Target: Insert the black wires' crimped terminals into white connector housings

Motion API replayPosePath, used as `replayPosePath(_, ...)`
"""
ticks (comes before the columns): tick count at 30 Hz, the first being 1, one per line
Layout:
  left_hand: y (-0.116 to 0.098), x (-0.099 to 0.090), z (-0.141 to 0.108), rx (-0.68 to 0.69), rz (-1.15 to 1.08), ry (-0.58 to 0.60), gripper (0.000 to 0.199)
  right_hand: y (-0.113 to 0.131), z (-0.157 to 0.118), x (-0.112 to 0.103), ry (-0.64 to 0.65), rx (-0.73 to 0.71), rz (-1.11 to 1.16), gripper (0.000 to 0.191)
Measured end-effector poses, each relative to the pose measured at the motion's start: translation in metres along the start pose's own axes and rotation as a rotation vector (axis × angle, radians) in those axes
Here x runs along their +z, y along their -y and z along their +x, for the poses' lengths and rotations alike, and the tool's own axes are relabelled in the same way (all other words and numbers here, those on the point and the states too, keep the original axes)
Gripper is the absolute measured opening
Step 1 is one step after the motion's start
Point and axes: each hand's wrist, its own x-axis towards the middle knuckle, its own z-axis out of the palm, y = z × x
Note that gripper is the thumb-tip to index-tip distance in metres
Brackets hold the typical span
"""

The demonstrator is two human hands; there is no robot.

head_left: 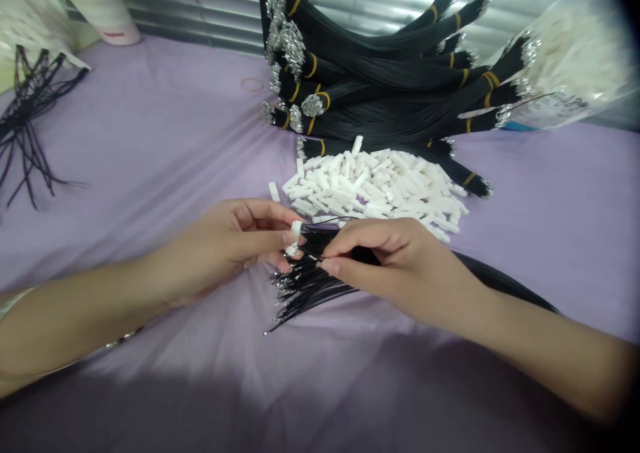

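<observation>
My left hand (260, 236) pinches a small white connector housing (296, 237) between thumb and fingers. Close beside it on the right, my right hand (385, 249) is closed on a black wire, whose silver terminal (314, 258) sticks out from the fingertips toward the housing. A thin black wire runs from the housing's upper end toward the right hand. Beneath both hands lies a loose bundle of black wires (325, 283) with silver terminals at its left end. Just behind the hands is a heap of white connector housings (380, 183).
Bundles of black wires (380, 73) tied with yellow bands are stacked at the back. A clear bag of white parts (575, 59) stands at the back right. To the left lie black wires (30, 119), near a cup (107, 13). A rubber band (252, 85) lies on the purple tablecloth (165, 146).
</observation>
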Motion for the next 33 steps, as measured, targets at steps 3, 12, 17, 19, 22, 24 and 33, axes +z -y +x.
replayPosePath(3, -0.0012, -0.0002, -0.0010, 0.005, -0.044, 0.013, 0.017, 0.0037, -0.0009, -0.0030, -0.009, 0.062, -0.151, 0.010)
replayPosePath(12, 0.0011, -0.0012, 0.0003, 0.041, -0.062, 0.064, 0.013, 0.0011, -0.0006, -0.0048, 0.024, 0.111, -0.248, 0.011)
replayPosePath(17, 0.0001, -0.0018, -0.0001, 0.031, -0.061, 0.049, 0.014, 0.0004, -0.0007, -0.0038, 0.019, 0.092, -0.261, 0.011)
replayPosePath(19, -0.0001, -0.0023, 0.0000, 0.029, -0.064, 0.047, 0.014, 0.0004, -0.0006, -0.0032, 0.011, 0.085, -0.267, 0.011)
replayPosePath(22, 0.0004, -0.0032, 0.0001, 0.026, -0.064, 0.047, 0.015, 0.0002, -0.0010, -0.0027, 0.000, 0.080, -0.274, 0.011)
replayPosePath(24, 0.0008, -0.0033, -0.0001, 0.015, -0.057, 0.043, 0.017, 0.0001, -0.0017, -0.0027, -0.010, 0.070, -0.278, 0.010)
replayPosePath(33, -0.0027, 0.0023, -0.0019, 0.015, 0.040, 0.037, 0.013, -0.0020, -0.0027, -0.0018, -0.014, 0.015, -0.333, 0.010)
